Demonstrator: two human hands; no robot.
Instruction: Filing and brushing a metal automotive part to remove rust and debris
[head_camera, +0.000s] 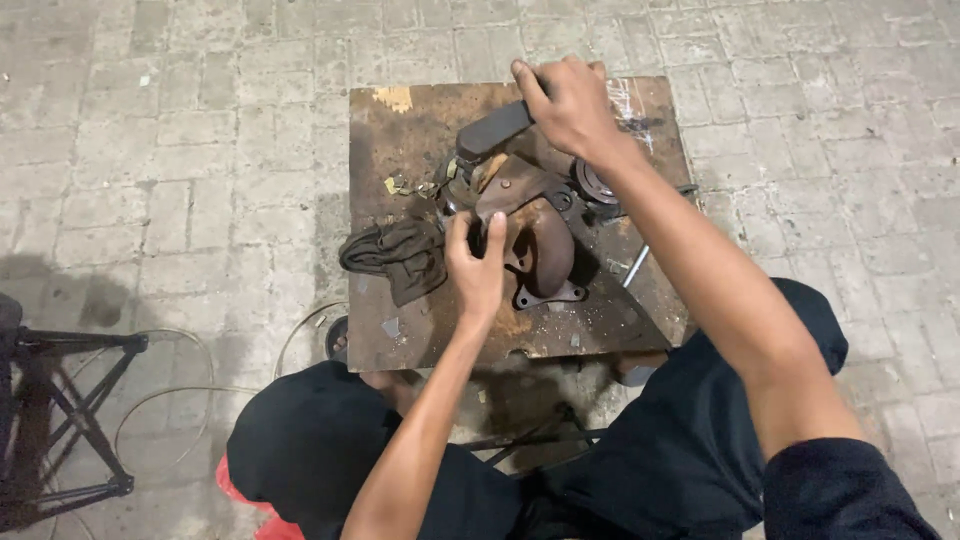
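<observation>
One rusty metal casting (535, 235) at the centre of the square rusted worktop (400, 330), its long axis running from 11 o'clock to 5 o'clock, bracket end toward the person. One dark handle (492, 130) slants from the casting up toward 1 o'clock. Right hand (565, 105): grip closed around the handle's upper end. Left hand (478, 265): fingers pinched narrow on the casting's near edge. One dark rag (400, 255) at 9 o'clock, just beside the casting. One metal rod (634, 266) at 3 o'clock.
</observation>
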